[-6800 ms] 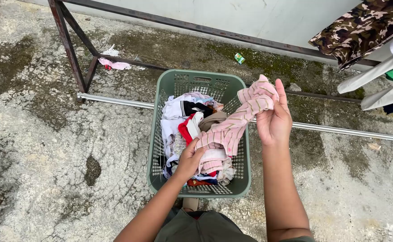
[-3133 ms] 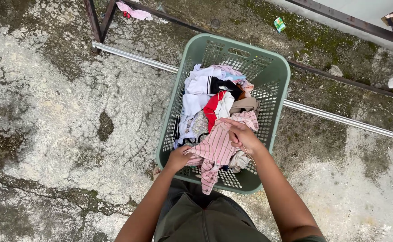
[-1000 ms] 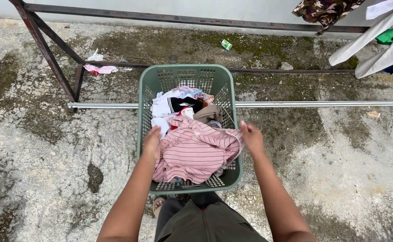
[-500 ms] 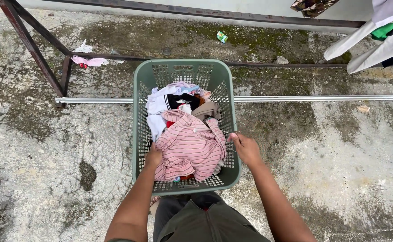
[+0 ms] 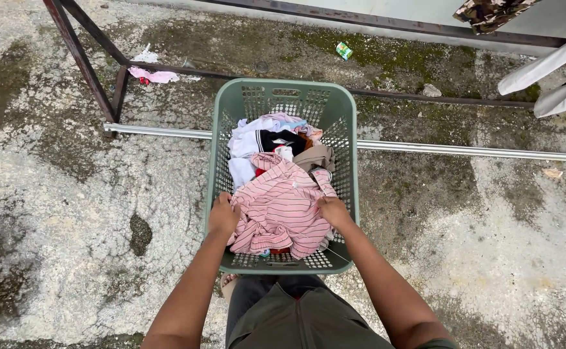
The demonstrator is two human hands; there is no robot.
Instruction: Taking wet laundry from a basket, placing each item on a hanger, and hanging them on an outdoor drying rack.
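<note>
Both hands have dropped back into the green basket (image 5: 344, 123): the left hand (image 5: 223, 215) pinches the pink striped shirt (image 5: 281, 210) at its left edge, the right hand (image 5: 333, 211) closes on its right side, perhaps around a thin wire hanger. A moment ago the right hand hovered clear.

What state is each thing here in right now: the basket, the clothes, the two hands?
Green basket: upright on the concrete, piled with clothes.
Pink striped shirt: crumpled on top of the pile, held at both sides.
Left hand: closed on the shirt's left edge.
Right hand: closed on the shirt's right edge.
Metal pole: lying flat behind the basket.
Camouflage garment: hanging on the rack.
</note>
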